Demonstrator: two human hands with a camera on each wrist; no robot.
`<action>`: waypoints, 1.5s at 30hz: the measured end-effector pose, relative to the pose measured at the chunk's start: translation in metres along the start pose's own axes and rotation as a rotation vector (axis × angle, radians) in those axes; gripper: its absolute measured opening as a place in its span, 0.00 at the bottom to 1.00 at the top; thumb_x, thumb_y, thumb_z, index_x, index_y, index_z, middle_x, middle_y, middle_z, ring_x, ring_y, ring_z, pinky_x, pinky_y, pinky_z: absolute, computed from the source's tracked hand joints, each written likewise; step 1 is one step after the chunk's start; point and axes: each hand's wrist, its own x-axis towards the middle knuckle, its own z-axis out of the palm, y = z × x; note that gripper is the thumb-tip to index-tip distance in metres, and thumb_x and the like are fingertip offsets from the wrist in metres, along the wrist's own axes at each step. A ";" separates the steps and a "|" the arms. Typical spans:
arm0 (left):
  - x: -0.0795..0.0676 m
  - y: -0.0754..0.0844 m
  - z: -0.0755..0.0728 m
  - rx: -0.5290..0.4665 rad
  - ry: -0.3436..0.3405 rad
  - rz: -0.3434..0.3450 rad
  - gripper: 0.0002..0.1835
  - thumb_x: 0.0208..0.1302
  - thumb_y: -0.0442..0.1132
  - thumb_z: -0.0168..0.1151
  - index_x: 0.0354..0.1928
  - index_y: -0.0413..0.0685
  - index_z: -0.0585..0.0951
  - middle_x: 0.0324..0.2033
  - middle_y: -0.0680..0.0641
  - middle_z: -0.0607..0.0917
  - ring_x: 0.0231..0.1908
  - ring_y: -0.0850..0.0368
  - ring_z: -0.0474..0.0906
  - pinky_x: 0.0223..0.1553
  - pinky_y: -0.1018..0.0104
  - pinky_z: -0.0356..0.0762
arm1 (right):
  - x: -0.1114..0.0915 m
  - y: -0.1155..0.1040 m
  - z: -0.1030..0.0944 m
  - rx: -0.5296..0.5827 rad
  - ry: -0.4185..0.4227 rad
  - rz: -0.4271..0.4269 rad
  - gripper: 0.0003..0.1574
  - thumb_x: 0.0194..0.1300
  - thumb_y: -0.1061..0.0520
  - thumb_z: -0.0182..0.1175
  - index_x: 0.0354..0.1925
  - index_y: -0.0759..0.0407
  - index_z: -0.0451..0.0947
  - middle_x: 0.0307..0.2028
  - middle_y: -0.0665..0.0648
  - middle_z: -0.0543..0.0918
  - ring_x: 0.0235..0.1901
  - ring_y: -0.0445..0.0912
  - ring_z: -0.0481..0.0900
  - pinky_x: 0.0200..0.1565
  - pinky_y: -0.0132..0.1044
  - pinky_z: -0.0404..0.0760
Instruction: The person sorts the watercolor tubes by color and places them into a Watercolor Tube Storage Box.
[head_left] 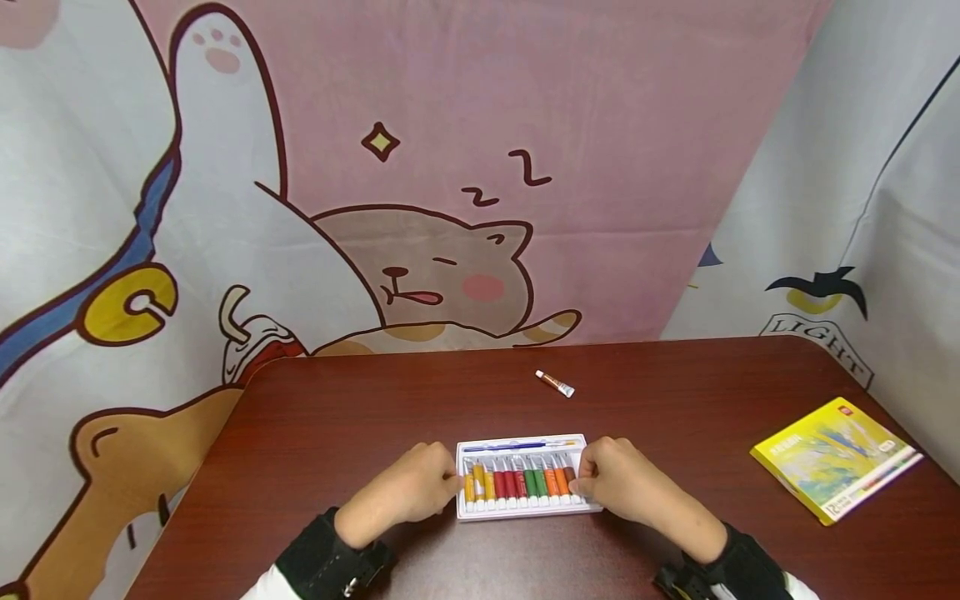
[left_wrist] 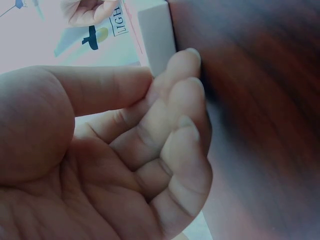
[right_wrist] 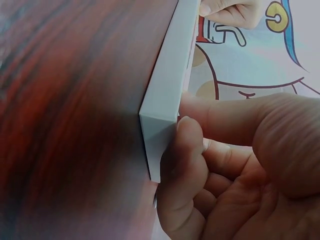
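A white tray lies on the brown table with its long side toward me. Paint tubes fill it in a row, yellow at the left through red and green to orange and brown. Along its back slot lies a blue-handled paintbrush. My left hand pinches the left end of the tray, thumb on the rim and fingers curled at the outer side. At the right end, my right hand grips the edge between thumb and curled index finger, just behind the tray corner in the right wrist view.
Beyond the tray, a single paint tube with a brown label lies on the table. A flat yellow box with a painted picture lies at the right. A cartoon-printed curtain hangs behind the table's far edge.
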 end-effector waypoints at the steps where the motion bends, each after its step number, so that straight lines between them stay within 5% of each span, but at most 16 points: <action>1: 0.000 0.000 0.000 0.002 0.000 0.001 0.20 0.64 0.41 0.57 0.12 0.54 0.78 0.05 0.58 0.73 0.11 0.64 0.68 0.14 0.70 0.64 | 0.000 0.000 0.000 0.001 -0.001 0.000 0.20 0.49 0.58 0.70 0.12 0.48 0.70 0.11 0.43 0.69 0.14 0.37 0.63 0.15 0.30 0.61; 22: -0.002 0.002 -0.003 -0.002 0.003 -0.003 0.19 0.64 0.41 0.58 0.14 0.53 0.79 0.05 0.58 0.73 0.10 0.63 0.68 0.13 0.71 0.64 | 0.000 -0.002 -0.007 -0.031 -0.041 0.019 0.17 0.54 0.52 0.67 0.14 0.45 0.72 0.11 0.42 0.69 0.12 0.36 0.63 0.15 0.31 0.61; 28: 0.000 0.001 -0.002 0.000 -0.004 -0.004 0.19 0.64 0.41 0.58 0.13 0.54 0.79 0.06 0.58 0.73 0.10 0.63 0.67 0.13 0.71 0.62 | 0.009 0.001 -0.012 -0.068 0.058 -0.025 0.12 0.55 0.52 0.67 0.20 0.44 0.76 0.13 0.42 0.69 0.13 0.36 0.62 0.17 0.33 0.63; 37: 0.000 0.000 -0.001 0.002 0.000 -0.006 0.19 0.64 0.41 0.58 0.13 0.55 0.79 0.06 0.58 0.73 0.11 0.63 0.67 0.13 0.71 0.63 | 0.053 0.023 -0.019 -0.129 0.242 -0.170 0.04 0.55 0.54 0.67 0.31 0.50 0.80 0.27 0.46 0.78 0.24 0.42 0.70 0.25 0.38 0.70; 41: 0.001 -0.001 0.000 -0.001 0.002 -0.004 0.19 0.64 0.41 0.58 0.12 0.55 0.79 0.06 0.58 0.73 0.10 0.63 0.67 0.13 0.71 0.62 | 0.072 0.029 -0.018 -0.170 0.259 -0.222 0.13 0.57 0.52 0.66 0.40 0.55 0.81 0.38 0.52 0.82 0.36 0.46 0.76 0.36 0.46 0.77; 45: 0.001 -0.001 0.000 0.001 0.003 -0.002 0.20 0.64 0.41 0.58 0.12 0.55 0.79 0.05 0.58 0.73 0.11 0.63 0.67 0.13 0.71 0.63 | 0.087 0.033 -0.015 -0.254 0.177 -0.215 0.36 0.57 0.41 0.64 0.58 0.60 0.73 0.57 0.61 0.74 0.55 0.53 0.69 0.53 0.55 0.71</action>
